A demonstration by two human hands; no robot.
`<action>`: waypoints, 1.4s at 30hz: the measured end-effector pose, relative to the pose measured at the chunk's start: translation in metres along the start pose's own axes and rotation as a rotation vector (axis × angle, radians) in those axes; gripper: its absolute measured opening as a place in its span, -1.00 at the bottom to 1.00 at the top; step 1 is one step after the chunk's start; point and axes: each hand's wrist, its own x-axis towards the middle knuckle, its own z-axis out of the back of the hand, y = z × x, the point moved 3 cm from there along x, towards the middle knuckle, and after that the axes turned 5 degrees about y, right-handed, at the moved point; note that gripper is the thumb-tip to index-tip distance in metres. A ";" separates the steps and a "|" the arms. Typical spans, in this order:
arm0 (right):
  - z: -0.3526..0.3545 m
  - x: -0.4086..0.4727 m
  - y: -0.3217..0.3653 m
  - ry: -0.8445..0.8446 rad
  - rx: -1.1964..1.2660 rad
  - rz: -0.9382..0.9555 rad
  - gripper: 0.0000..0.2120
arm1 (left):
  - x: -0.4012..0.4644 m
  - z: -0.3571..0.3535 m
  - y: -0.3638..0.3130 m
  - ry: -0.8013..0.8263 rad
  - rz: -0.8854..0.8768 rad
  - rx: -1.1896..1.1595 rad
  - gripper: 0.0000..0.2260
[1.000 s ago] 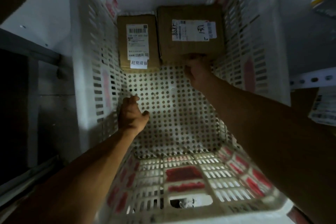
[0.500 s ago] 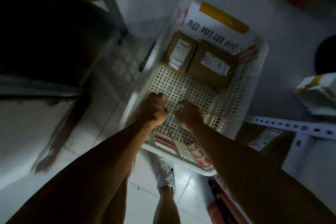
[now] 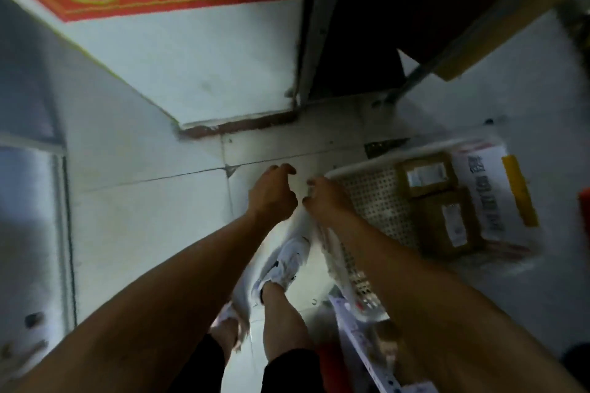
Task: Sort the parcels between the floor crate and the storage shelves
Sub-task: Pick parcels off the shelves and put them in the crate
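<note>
Both hands were out over the floor, and neither held a parcel. The left hand hung with its fingers loosely curled round nothing, clear of the crate, while the right hand sat at the crate's near corner — whether it gripped the rim or merely hovered above it, the blur would not let me tell. The parcels were down in the crate on the tiled floor: a smaller box and a larger box side by side against the far wall, under the white label sheet. The shelf frame stood well apart, up and beyond. To my eye the sensible move was to turn toward the shelves for the next parcel, stepping wide of the crate's corner — that white shoe stood just beside it.
</note>
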 end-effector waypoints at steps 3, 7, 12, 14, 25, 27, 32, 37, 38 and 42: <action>-0.037 -0.003 0.068 0.038 -0.155 0.099 -0.56 | -0.033 0.044 0.073 -0.105 0.102 -0.100 -0.47; -0.115 -0.018 0.164 0.135 -0.387 0.265 -0.57 | -0.094 0.092 0.184 -0.261 0.264 -0.264 -0.50; -0.239 -0.059 0.274 0.273 -0.645 0.479 -0.61 | -0.200 0.122 0.317 -0.472 0.523 -0.442 -0.51; -0.291 -0.081 0.308 0.311 -0.739 0.577 -0.60 | -0.247 0.124 0.364 -0.558 0.631 -0.521 -0.52; -0.536 -0.196 0.423 0.460 -0.729 0.977 -0.65 | -0.434 0.079 0.528 -1.151 0.875 -0.877 -0.55; -0.563 -0.207 0.444 0.419 -0.559 1.034 -0.64 | -0.447 0.082 0.549 -1.276 0.861 -0.910 -0.50; -0.613 -0.204 0.494 0.409 -0.327 0.915 -0.40 | -0.455 0.105 0.595 -1.391 0.773 -1.224 -0.34; -0.643 -0.184 0.506 0.522 -0.428 0.847 -0.45 | -0.439 0.133 0.627 -1.323 0.537 -1.611 -0.50; -0.644 -0.180 0.506 0.542 -0.420 0.833 -0.44 | -0.435 0.136 0.631 -1.277 0.537 -1.665 -0.56; -0.631 -0.173 0.501 0.642 -0.280 0.834 -0.54 | -0.427 0.139 0.645 -1.306 0.562 -1.684 -0.73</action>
